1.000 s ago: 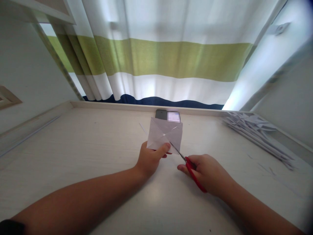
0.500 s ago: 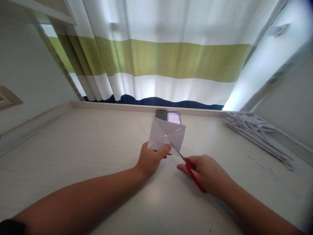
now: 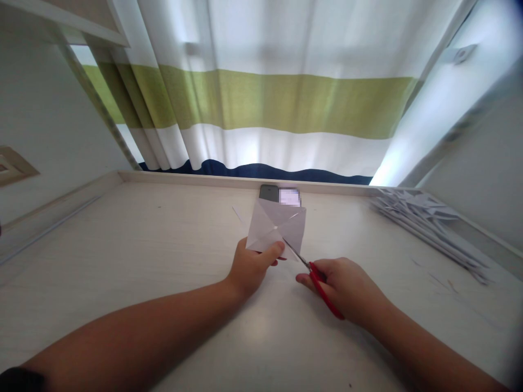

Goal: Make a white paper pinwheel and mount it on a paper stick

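My left hand (image 3: 258, 264) pinches the lower edge of a square sheet of white paper (image 3: 272, 218), thumb on top and fingers beneath. Creases or slits run from the sheet's corners toward a small hole at its middle. My right hand (image 3: 345, 288) is closed around the red handles of a pair of scissors (image 3: 321, 283). The blades lie along the lower right diagonal of the paper, their tips close to my left thumb. Something red shows just under the paper's lower edge; what it is I cannot make out.
Behind the paper, a dark phone (image 3: 268, 192) and a lit, blurred screen (image 3: 290, 197) lie by the table's back ledge. A pile of folded white paper (image 3: 433, 228) is at the right. Thin paper scraps (image 3: 438, 280) lie nearby. A striped curtain (image 3: 261, 103) hangs behind.
The paper's right side has drawn slightly inward to the left. Both hands keep nearly the same place and grip, and the view has shifted a little.
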Tool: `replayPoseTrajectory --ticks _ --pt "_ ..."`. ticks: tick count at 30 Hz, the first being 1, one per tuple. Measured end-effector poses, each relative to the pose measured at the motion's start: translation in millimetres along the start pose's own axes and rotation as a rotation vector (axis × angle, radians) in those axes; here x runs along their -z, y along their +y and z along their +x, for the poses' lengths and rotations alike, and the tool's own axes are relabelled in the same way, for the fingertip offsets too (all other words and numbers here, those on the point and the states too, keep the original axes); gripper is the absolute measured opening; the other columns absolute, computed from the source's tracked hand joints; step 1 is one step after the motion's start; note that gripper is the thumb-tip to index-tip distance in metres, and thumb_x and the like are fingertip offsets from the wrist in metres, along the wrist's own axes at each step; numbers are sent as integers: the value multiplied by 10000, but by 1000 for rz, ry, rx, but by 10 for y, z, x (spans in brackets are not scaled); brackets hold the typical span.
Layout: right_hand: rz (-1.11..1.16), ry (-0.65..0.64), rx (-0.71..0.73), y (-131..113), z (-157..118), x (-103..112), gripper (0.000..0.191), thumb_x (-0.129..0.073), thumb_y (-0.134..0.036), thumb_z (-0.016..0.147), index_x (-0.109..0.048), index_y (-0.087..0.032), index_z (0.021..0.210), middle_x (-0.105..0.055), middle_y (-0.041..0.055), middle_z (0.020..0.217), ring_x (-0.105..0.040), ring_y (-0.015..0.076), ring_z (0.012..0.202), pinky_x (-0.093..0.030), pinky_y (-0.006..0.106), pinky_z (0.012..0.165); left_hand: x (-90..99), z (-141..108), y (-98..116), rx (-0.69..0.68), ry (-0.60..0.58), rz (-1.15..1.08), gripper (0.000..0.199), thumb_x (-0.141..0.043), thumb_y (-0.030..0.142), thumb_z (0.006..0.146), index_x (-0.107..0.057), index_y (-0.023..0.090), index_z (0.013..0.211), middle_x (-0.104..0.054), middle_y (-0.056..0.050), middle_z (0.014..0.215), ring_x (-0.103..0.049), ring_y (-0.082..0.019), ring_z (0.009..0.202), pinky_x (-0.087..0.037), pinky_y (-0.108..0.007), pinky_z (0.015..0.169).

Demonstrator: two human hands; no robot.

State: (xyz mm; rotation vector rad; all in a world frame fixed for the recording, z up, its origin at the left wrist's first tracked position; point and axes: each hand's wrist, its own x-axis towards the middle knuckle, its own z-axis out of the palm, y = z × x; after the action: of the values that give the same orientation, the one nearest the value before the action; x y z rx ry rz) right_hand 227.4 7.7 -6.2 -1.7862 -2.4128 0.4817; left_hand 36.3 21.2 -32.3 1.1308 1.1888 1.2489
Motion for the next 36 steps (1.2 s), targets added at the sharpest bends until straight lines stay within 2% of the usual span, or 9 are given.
replayPoseTrajectory --ticks 7,10,13,15,19,21,28,33,36 --pt "-19 25 -7 38 26 -15 513 -446 -655 808 -588 -205 606 -611 37 557 -480 153 491 -291 271 486 -7 28 7 -5 20 -77 250 -716 342 714 -690 106 794 -690 -46 685 -651 -151 594 -515 -221 530" --pt "-6 24 -72 132 102 -46 495 -476 -657 787 -610 -205 635 -636 51 592 -513 172 512 -313 280 490 -7 53 -16 -4 34 -120 257 -729 341 700 -688 107 798 -692 -48 695 -656 -155 593 -510 -222 526" --pt "66 105 -142 223 176 -51 465 -523 -633 771 -630 -191 674 -657 75 645 -559 195 565 -363 291 517 -1 67 -44 -5 12 -138 254 -730 343 698 -692 114 802 -703 -55 716 -663 -160 607 -506 -223 531" --pt "244 171 -149 241 187 -33 436 -541 -600 780 -625 -182 690 -657 71 654 -572 187 567 -401 286 524 2 68 -56 -8 -11 -122 248 -726 343 702 -695 118 801 -707 -59 713 -663 -164 611 -504 -225 531" --pt "784 187 -20 154 114 8 335 -579 -504 803 -633 -173 802 -670 39 704 -571 139 513 -451 249 475 -3 46 -42 -22 -78 -21 235 -708 343 727 -699 117 786 -702 -60 683 -655 -161 597 -501 -228 529" --pt "893 233 18 92 68 7 282 -651 -444 764 -639 -171 832 -658 19 674 -569 130 503 -465 239 472 -7 23 -19 -29 -135 32 227 -707 335 730 -699 115 783 -697 -57 670 -645 -152 581 -497 -223 526" --pt "886 277 10 78 61 -29 184 -672 -329 748 -632 -150 731 -601 -8 563 -543 114 484 -438 215 455 5 -12 -6 -21 -362 91 229 -718 330 723 -695 107 774 -692 -72 681 -634 -154 611 -496 -229 566" --pt "838 168 72 221 118 57 172 -655 -316 755 -631 -147 730 -606 -4 567 -539 109 489 -425 212 464 26 103 -96 31 -355 -207 330 -638 414 780 -678 126 935 -686 -75 783 -616 -154 647 -483 -238 561" --pt "825 126 65 291 143 104 190 -660 -317 745 -602 -152 670 -569 -19 511 -521 102 457 -398 205 441 35 167 -114 74 -354 -227 286 -670 364 757 -676 128 918 -672 -58 764 -583 -125 607 -436 -204 519"
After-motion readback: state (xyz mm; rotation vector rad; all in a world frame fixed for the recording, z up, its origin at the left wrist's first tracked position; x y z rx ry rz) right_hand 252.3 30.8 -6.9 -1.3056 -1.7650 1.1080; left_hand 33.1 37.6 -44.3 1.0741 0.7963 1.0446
